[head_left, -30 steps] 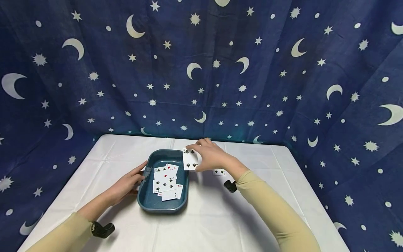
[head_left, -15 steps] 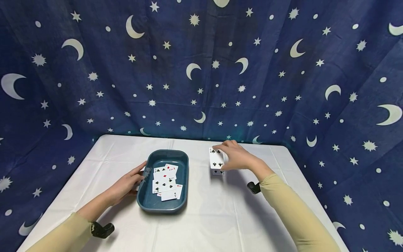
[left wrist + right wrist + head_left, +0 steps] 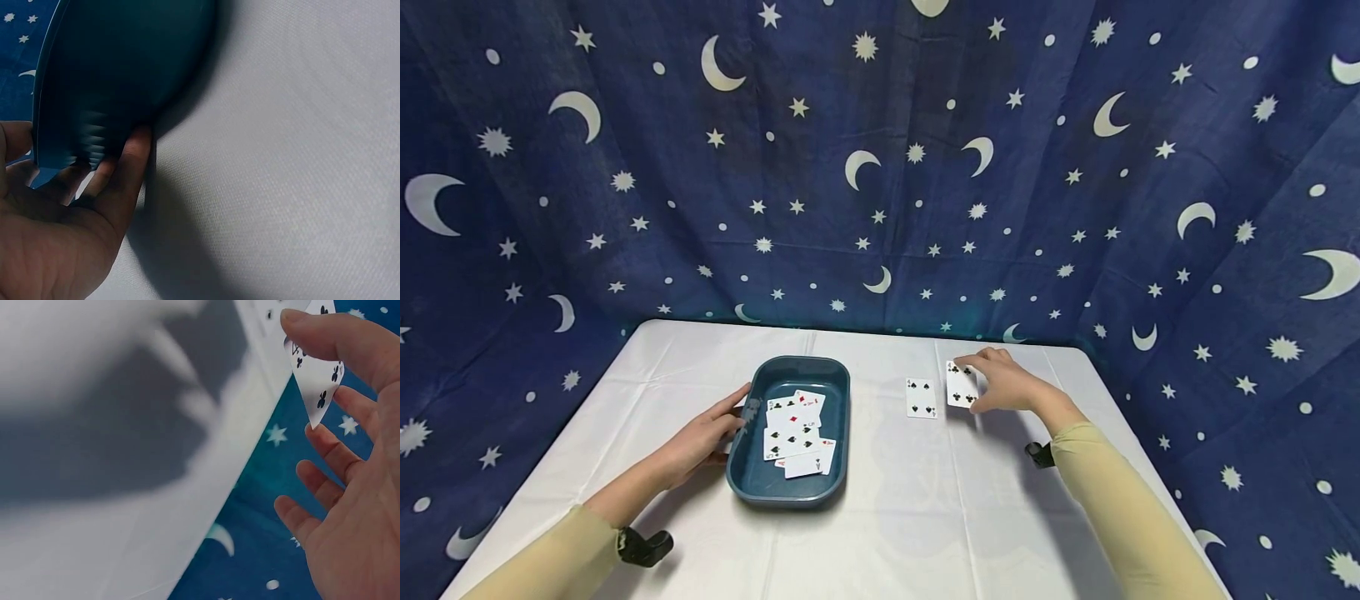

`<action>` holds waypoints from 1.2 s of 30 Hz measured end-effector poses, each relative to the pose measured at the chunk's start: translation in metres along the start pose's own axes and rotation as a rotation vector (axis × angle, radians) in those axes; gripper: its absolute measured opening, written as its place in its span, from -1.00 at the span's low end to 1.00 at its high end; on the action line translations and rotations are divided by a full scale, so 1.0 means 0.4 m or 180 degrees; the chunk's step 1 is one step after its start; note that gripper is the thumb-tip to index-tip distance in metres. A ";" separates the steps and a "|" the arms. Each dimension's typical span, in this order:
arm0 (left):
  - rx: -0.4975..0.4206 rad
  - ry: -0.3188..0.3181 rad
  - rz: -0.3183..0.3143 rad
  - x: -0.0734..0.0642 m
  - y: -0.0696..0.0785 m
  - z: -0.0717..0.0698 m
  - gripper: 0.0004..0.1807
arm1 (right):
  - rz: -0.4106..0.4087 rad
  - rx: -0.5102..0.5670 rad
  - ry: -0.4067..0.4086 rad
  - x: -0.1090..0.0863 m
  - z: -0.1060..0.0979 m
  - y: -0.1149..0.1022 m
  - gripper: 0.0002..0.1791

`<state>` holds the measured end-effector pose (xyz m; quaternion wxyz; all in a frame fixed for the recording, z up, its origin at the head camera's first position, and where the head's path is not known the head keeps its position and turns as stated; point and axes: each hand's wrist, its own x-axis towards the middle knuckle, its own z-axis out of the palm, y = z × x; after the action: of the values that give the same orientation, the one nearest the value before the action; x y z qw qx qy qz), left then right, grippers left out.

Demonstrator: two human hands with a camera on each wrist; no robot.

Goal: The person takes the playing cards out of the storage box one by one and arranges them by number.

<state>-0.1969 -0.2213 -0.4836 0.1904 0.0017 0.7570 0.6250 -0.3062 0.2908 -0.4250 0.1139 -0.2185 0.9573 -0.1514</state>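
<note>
In the head view my right hand (image 3: 1011, 385) pinches a four of clubs playing card (image 3: 961, 387) by its edges, face up and tilted above the table. The right wrist view shows the thumb on one edge of the four of clubs (image 3: 317, 375) and fingertips at the other. Just left of it a four of spades (image 3: 921, 398) lies face up on the cloth. My left hand (image 3: 700, 446) rests against the left wall of a dark teal tray (image 3: 787, 499), its fingers extended along the outside (image 3: 94, 131). Several overlapping face-up cards (image 3: 792, 440) lie in the tray.
A white cloth (image 3: 880, 542) covers the table. Behind and beside it hangs a dark blue curtain (image 3: 820, 275) with moons and stars. Each wrist wears a black camera mount, such as the left mount (image 3: 643, 547).
My right hand has carried the four of clubs rightward from the tray's edge, past the four of spades, which is now uncovered. The left hand and tray have stayed put.
</note>
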 end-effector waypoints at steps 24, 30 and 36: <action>0.0020 0.0030 -0.0010 0.001 -0.004 0.001 -0.25 | 0.0296 0.0081 -0.0362 0.011 0.063 0.075 0.02; 0.0012 0.0039 -0.0019 0.003 -0.004 0.000 -0.26 | 0.0403 0.0095 -0.0400 0.019 0.074 0.082 0.03; -0.0005 0.0022 -0.0001 0.003 -0.005 -0.001 -0.25 | 0.0418 0.0079 -0.0422 0.025 0.077 0.085 0.02</action>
<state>-0.1977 -0.2220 -0.4858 0.1878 -0.0006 0.7572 0.6256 -0.3191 0.3082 -0.4666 0.1894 -0.1634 0.9580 -0.1406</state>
